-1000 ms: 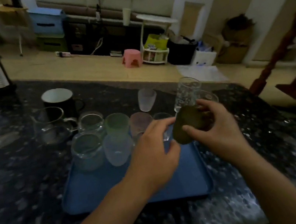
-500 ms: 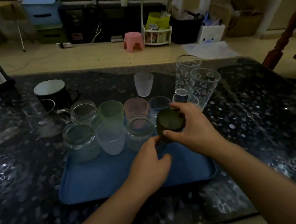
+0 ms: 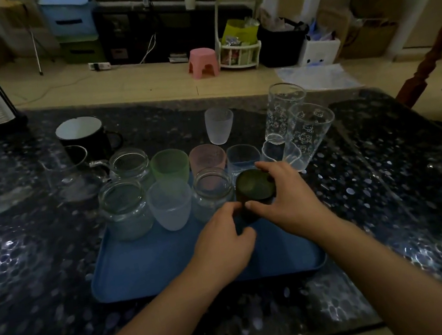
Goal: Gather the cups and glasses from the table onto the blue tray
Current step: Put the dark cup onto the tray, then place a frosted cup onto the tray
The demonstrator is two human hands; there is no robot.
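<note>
Two hands meet at the dark green cup, which stands upright on the blue tray at the right end of its front row, just right of frame centre. Our right hand curls over it, thumb and fingers round its rim and side. Our left hand sits at the cup's near side with fingers curled; whether it grips the cup we cannot tell. Left of the cup on the tray stand a clear jar, a frosted cup and another jar, with a green cup and a pink cup behind. On the dark table, above the tray, stand a small frosted glass, two tall printed glasses to the right, and a black mug at upper left.
</note>
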